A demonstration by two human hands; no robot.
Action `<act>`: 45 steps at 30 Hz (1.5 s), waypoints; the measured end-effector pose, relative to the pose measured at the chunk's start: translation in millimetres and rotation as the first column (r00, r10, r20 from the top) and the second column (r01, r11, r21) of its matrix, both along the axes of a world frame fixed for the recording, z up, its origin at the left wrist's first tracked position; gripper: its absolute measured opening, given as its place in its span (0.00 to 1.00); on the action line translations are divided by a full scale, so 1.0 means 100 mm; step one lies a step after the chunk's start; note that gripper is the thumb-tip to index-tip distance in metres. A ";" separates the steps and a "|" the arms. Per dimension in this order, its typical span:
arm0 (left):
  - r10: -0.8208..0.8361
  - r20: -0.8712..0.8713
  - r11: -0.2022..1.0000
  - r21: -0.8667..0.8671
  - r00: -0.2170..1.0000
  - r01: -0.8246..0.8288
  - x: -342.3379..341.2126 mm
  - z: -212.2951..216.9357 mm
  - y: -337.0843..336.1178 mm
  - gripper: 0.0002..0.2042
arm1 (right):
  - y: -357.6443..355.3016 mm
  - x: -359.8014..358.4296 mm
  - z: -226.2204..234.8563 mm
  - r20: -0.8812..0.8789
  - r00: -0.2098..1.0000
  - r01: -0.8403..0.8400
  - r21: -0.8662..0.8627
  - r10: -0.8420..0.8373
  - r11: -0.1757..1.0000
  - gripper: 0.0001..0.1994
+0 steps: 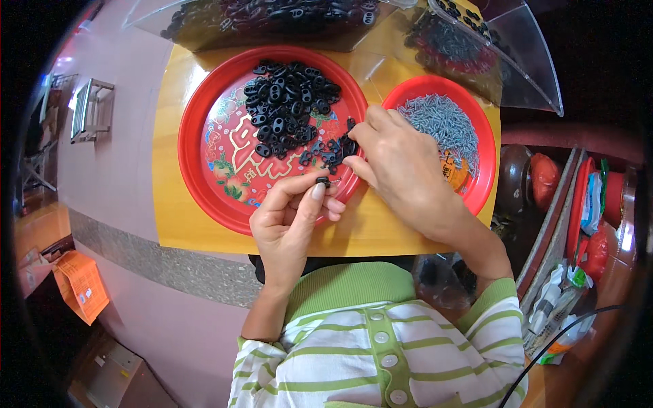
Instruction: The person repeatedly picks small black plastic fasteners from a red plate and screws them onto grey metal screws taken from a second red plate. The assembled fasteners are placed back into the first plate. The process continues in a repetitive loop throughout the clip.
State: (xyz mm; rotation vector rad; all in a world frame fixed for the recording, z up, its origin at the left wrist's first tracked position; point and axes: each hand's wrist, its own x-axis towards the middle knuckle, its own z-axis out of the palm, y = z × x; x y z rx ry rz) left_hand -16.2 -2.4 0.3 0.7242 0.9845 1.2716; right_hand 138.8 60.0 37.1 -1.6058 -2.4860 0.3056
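My left hand [289, 214] pinches a small black plastic piece [323, 181] between thumb and index finger, over the near right rim of a large red round tray [197, 183]. My right hand [401, 160] reaches over the same tray's right edge, thumb and index fingertip apart beside small dark pieces [349, 146] there. Nothing shows firmly gripped in it. A heap of black oval plastic parts with two holes [289, 102] lies in the tray. Smaller black clips [326, 151] lie loose below the heap. Partly behind my right hand, a red plate [484, 183] holds many grey screws [442, 122].
Clear bins of black parts [272, 24] and of grey screws [456, 44] stand along the far side of the yellow table [170, 136]. Bags and red items [592, 224] crowd the right side. An orange bag [80, 285] and a metal stool [92, 109] are at left.
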 end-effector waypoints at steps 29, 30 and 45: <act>-0.164 0.108 0.985 -0.040 0.981 0.169 0.34 0.14 0.10 0.07 | -0.44 0.67 -0.04 -0.793 0.220 -0.023 -0.587 -0.569 0.809 0.10; -0.177 0.117 0.982 -0.038 0.977 0.183 0.38 0.14 0.11 0.06 | -0.46 0.69 -0.05 -0.795 0.187 -0.017 -0.590 -0.577 0.807 0.10; -0.236 0.126 0.972 0.035 0.964 0.234 0.72 0.15 0.19 0.05 | -0.57 0.81 -0.18 -0.857 -0.003 0.004 -0.516 -0.516 0.857 0.09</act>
